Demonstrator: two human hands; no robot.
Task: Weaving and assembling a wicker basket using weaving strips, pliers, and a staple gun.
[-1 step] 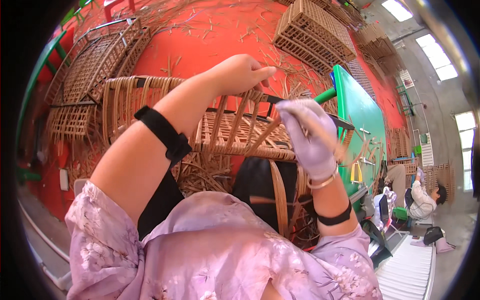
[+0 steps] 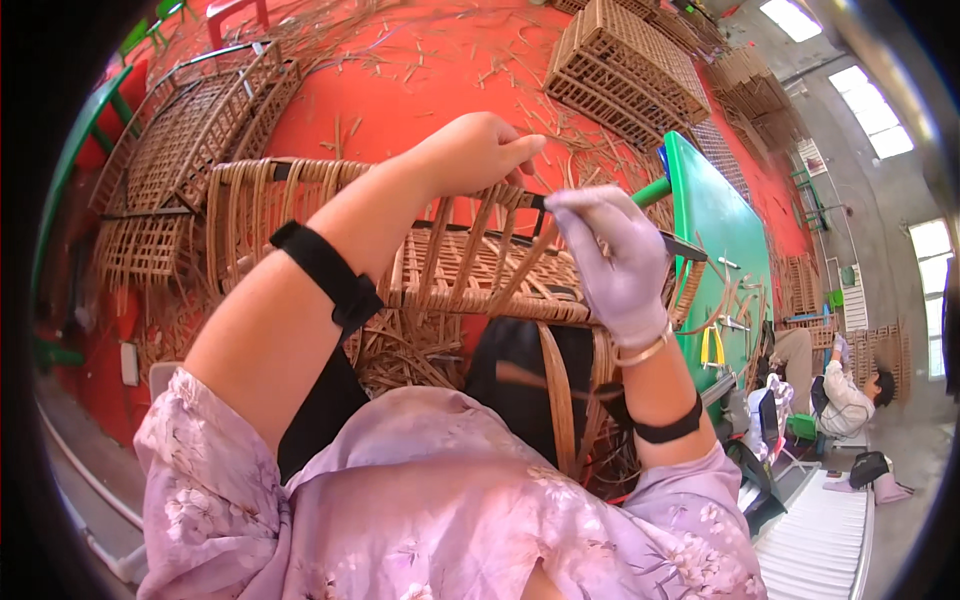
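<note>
A woven rattan basket (image 2: 450,300) with a dark frame lies across in front of my body, with slanting strips wrapped between its woven panel and its upper rail. My bare left hand (image 2: 485,150) is over the upper rail, with fingers curled and thumb side pointing right. What its fingers hold, if anything, is hidden. To its right, my right hand (image 2: 612,255), in a pale lilac glove, pinches at the rail near the end of a slanting rattan strip (image 2: 526,270). A thin curved strip (image 2: 716,300) shows just right of the glove.
Woven baskets stand at the left (image 2: 170,150) and far right (image 2: 630,75) on a red floor strewn with strip scraps. A green table (image 2: 725,225) at the right bears yellow-handled pliers (image 2: 712,345). Beyond it a person (image 2: 845,400) sits working.
A blurred strip that crossed in front of my right glove no longer covers it. My right hand has shifted slightly left. My left hand stays nearly in place.
</note>
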